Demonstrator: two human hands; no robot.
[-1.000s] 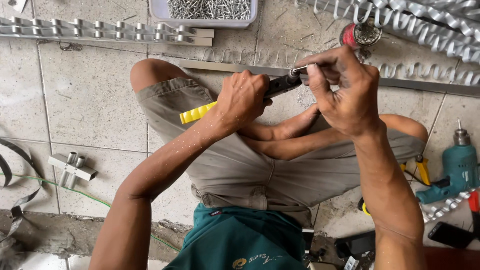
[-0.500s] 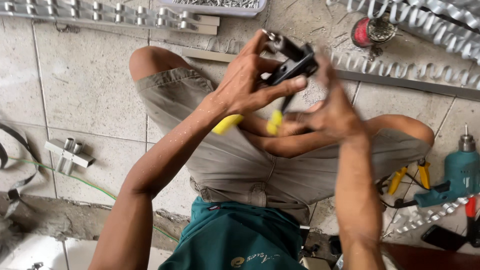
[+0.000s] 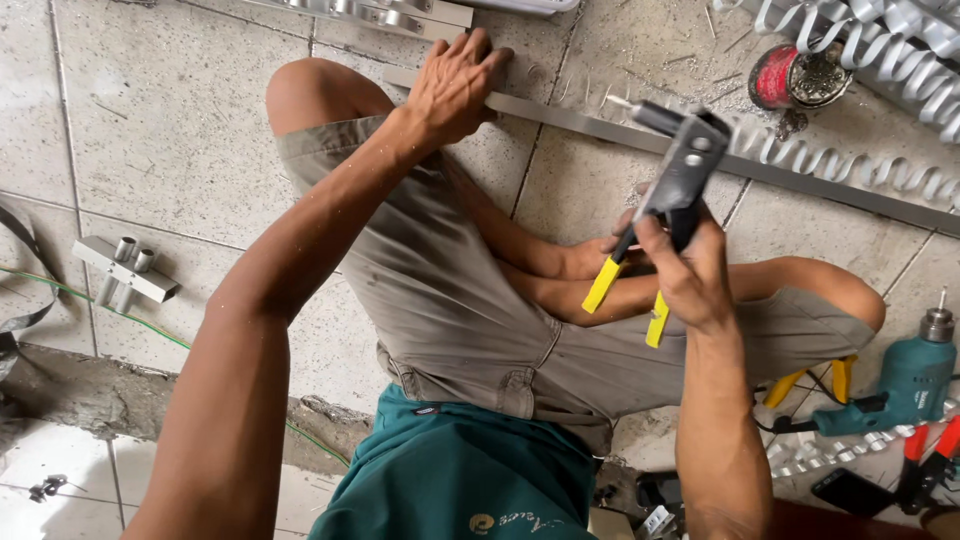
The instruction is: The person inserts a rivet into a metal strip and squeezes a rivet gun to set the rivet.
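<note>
The right hand (image 3: 690, 275) gripped a rivet gun (image 3: 672, 190) by its yellow-tipped handles, held above the knees. Farther out, the left hand (image 3: 455, 85) lay spread, fingers pressing the near end of a metal strip (image 3: 820, 175) on the tiled floor (image 3: 170, 140).

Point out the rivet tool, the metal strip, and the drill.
rivet tool (image 3: 682, 165): head view, on its black body below the nose.
metal strip (image 3: 590, 117): head view, on the bare flat stretch right of the left hand (image 3: 452, 85).
drill (image 3: 905, 385): head view, on its teal housing.
</note>
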